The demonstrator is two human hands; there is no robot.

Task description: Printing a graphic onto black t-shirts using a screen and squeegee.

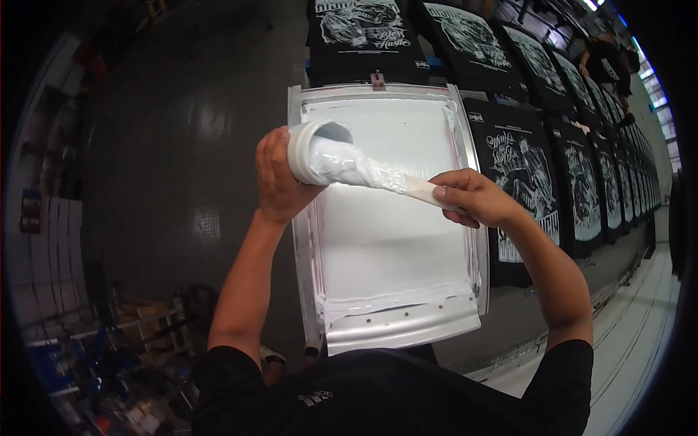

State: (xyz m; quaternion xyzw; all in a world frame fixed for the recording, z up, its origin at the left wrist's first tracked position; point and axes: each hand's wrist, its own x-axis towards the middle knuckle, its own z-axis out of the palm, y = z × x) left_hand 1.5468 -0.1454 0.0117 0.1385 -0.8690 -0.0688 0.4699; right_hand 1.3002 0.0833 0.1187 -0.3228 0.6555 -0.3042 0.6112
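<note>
My left hand (pixel 280 174) grips a white tub (pixel 299 154), tipped on its side with the opening toward the right. My right hand (pixel 469 196) holds a flat pale spatula (pixel 419 189), its far part inside a thick mass of glossy white paste (pixel 342 163) at the tub's mouth. Both are held over an aluminium-framed screen (pixel 385 240) coated in white, with paste streaked along its edges and a metal bar (pixel 400 327) at its near end.
Rows of boards carrying black printed T-shirts (pixel 523 189) run along the back and right. A co-worker (pixel 607 69) bends among them at the upper right. A metal cart with assorted items (pixel 145 327) sits at lower left on the grey floor (pixel 182 160).
</note>
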